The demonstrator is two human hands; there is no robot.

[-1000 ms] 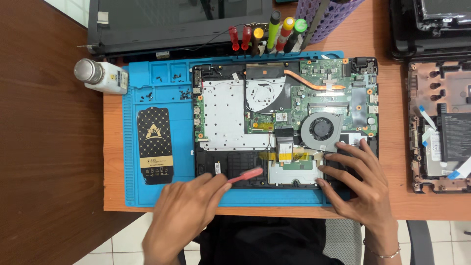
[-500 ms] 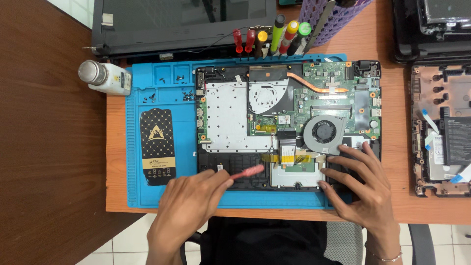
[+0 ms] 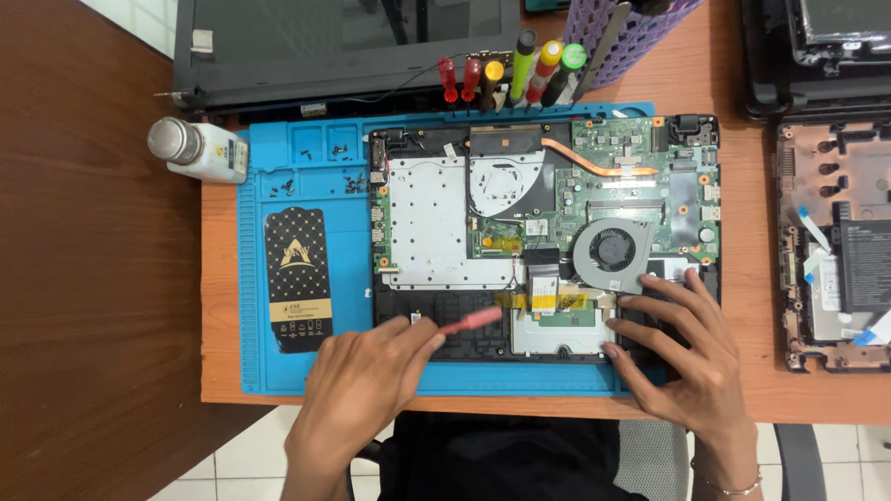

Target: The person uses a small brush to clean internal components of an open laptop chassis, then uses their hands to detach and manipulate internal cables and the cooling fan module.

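Left hand [image 3: 367,376] pinches pink pry tool [image 3: 471,321], tip over opened laptop [image 3: 548,232]; right hand [image 3: 682,348] spread flat there. Black-gold pack [image 3: 297,278] left.

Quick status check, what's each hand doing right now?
Left hand: closed on a pink pry tool, tip near the yellow ribbon cable.
Right hand: open, fingers spread flat on the opened laptop.
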